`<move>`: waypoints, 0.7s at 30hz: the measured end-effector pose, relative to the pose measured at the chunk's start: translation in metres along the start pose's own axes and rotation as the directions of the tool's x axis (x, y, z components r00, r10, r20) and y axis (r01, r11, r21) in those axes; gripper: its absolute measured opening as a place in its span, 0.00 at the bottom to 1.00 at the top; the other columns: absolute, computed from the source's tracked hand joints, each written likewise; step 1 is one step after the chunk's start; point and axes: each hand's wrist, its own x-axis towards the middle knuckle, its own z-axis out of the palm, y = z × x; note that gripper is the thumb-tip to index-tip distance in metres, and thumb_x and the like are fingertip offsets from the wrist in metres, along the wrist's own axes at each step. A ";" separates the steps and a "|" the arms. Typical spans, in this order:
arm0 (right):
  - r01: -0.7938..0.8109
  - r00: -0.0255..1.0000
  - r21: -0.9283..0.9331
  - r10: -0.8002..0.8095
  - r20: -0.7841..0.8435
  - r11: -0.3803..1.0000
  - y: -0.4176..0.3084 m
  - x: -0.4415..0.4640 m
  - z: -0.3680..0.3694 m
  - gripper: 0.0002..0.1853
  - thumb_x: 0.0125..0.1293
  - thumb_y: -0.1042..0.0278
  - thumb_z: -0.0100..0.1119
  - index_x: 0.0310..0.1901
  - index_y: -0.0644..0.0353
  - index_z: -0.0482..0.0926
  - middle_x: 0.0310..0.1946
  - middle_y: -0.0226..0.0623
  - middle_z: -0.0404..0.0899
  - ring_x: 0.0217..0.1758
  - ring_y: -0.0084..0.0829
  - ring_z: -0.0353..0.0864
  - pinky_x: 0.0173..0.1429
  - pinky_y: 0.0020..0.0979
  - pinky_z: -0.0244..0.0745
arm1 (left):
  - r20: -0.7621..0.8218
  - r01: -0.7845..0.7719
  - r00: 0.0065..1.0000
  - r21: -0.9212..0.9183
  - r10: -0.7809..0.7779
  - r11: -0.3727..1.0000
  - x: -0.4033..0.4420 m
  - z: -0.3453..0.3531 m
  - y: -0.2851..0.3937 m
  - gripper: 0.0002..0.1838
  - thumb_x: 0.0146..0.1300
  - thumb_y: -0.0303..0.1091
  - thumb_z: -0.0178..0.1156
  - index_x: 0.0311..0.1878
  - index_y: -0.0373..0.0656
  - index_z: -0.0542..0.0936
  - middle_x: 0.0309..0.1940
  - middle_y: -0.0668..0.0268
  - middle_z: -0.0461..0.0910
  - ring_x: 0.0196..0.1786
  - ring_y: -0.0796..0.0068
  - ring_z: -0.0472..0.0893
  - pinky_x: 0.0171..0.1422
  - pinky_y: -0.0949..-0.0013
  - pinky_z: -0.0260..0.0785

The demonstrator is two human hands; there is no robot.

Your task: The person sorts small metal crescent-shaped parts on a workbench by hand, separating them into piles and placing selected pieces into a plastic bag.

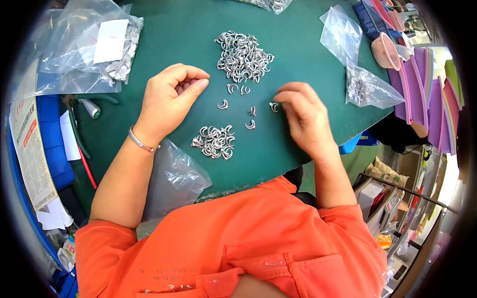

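Note:
My left hand (171, 97) is closed in a pinch above the table, its thumb and forefinger together; whatever lies between the tips, if anything, is hidden. My right hand (305, 116) hovers to the right with curled fingers and the thumb apart, slightly blurred. Its fingertips are at a small crescent-shaped metal piece (274, 107); whether they touch it is unclear. Between the hands lie several loose crescent pieces (222, 104). A large pile of crescent pieces (243, 57) sits farther back, and a smaller pile (214, 142) lies nearer my body.
Clear plastic bags with metal parts lie at the back left (124, 54) and right (367, 87) of the green table (174, 39). A plastic bag (176, 169) is under my left forearm. Pliers (74, 119) lie left; a pink cup (386, 51) stands right.

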 end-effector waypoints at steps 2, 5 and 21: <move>-0.121 0.989 -0.018 0.119 -0.089 0.993 0.000 -0.001 -0.007 0.10 0.56 0.88 0.57 0.38 0.63 0.78 0.39 0.41 0.78 0.41 0.43 0.79 0.42 0.34 0.76 | -0.006 -0.001 1.000 -0.004 0.001 1.000 0.000 0.000 0.000 0.05 0.63 0.27 0.64 0.40 0.37 0.83 0.31 0.72 0.79 0.32 0.86 0.72 0.38 0.80 0.66; -0.240 0.966 -0.014 0.238 -0.099 0.971 0.000 -0.006 -0.007 0.06 0.56 0.83 0.61 0.35 0.62 0.78 0.36 0.40 0.77 0.39 0.43 0.79 0.42 0.38 0.75 | 0.009 0.010 1.000 0.034 -0.010 0.999 0.000 -0.001 0.003 0.05 0.63 0.27 0.64 0.40 0.37 0.83 0.31 0.72 0.79 0.32 0.86 0.73 0.38 0.80 0.66; 0.076 0.995 -0.082 -0.071 0.068 0.994 -0.023 0.001 0.026 0.10 0.55 0.74 0.67 0.38 0.59 0.79 0.32 0.36 0.76 0.35 0.39 0.76 0.42 0.36 0.70 | -0.017 -0.002 1.000 0.038 0.002 0.999 0.001 0.000 0.004 0.05 0.60 0.26 0.64 0.38 0.36 0.84 0.30 0.69 0.79 0.28 0.84 0.72 0.34 0.78 0.66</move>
